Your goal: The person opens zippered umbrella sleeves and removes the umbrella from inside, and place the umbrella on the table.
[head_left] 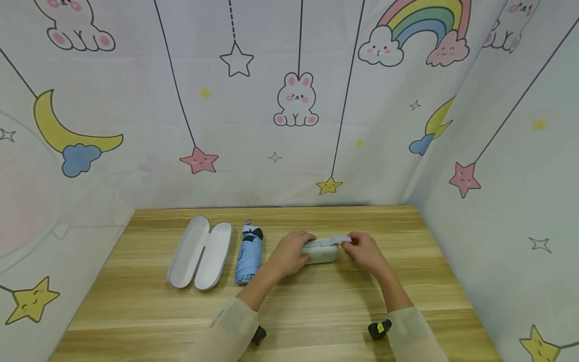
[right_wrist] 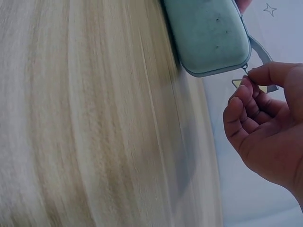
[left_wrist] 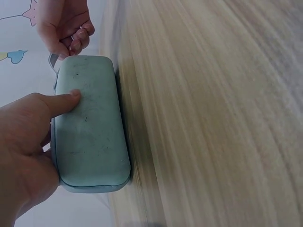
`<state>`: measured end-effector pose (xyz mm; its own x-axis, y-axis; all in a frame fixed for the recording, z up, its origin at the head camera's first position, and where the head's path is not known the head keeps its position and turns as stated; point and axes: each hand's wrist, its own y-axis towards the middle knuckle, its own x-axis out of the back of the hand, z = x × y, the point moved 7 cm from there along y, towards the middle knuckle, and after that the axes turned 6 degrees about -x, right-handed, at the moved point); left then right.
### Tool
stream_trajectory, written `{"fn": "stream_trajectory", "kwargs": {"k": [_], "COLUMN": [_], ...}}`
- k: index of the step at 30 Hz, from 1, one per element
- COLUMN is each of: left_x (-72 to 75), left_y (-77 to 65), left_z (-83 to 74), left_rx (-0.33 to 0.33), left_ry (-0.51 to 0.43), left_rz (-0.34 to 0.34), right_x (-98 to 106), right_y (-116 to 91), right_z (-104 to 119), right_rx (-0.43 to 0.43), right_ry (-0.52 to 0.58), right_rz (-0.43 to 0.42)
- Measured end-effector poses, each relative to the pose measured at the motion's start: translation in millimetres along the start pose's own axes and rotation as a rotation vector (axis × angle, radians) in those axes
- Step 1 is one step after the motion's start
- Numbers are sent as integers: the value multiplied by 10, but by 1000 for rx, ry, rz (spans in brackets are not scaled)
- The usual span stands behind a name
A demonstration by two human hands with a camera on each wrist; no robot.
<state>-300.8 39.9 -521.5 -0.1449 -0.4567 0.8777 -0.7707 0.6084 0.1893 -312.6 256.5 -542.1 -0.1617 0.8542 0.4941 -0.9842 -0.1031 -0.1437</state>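
Observation:
A mint-green zippered case (head_left: 323,256) stands on its long edge on the wooden table, in front of both forearms. My left hand (head_left: 291,254) grips its left part; in the left wrist view the thumb presses the broad face while the other fingers go behind, hidden. At the right end, my right hand (head_left: 365,251) pinches the small zipper pull (right_wrist: 245,70) between thumb and index finger, the remaining fingers curled. A grey strap (head_left: 335,241) runs along the top of the case and loops out beside the right fingertips. The zipper looks closed along the visible edge.
Left of the case lies a folded blue umbrella (head_left: 250,254). Farther left, a white glasses case (head_left: 180,269) lies opened flat. A printed cloth (head_left: 253,115) hangs behind the wooden table (head_left: 316,322), another along its right side. Black devices sit at both wrists.

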Motion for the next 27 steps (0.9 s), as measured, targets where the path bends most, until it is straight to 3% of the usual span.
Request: {"fn": "stream_trajectory", "kwargs": {"k": [4, 8, 21, 27], "left_x": [-4, 29, 88, 61], "left_y": [-21, -30, -70, -89], "left_z": [5, 15, 111, 157], "left_rx": [-20, -21, 29, 72], "left_ry": [10, -41, -456, -604], "left_rz": [-9, -35, -167, -230], "right_x": [-7, 0, 76, 78], "right_y": [-15, -48, -69, -89], "right_z": [9, 37, 214, 315], "right_rx": [-7, -35, -77, -66], "right_ry": [39, 138, 512, 608], "right_rz": [-1, 19, 79, 87]}}
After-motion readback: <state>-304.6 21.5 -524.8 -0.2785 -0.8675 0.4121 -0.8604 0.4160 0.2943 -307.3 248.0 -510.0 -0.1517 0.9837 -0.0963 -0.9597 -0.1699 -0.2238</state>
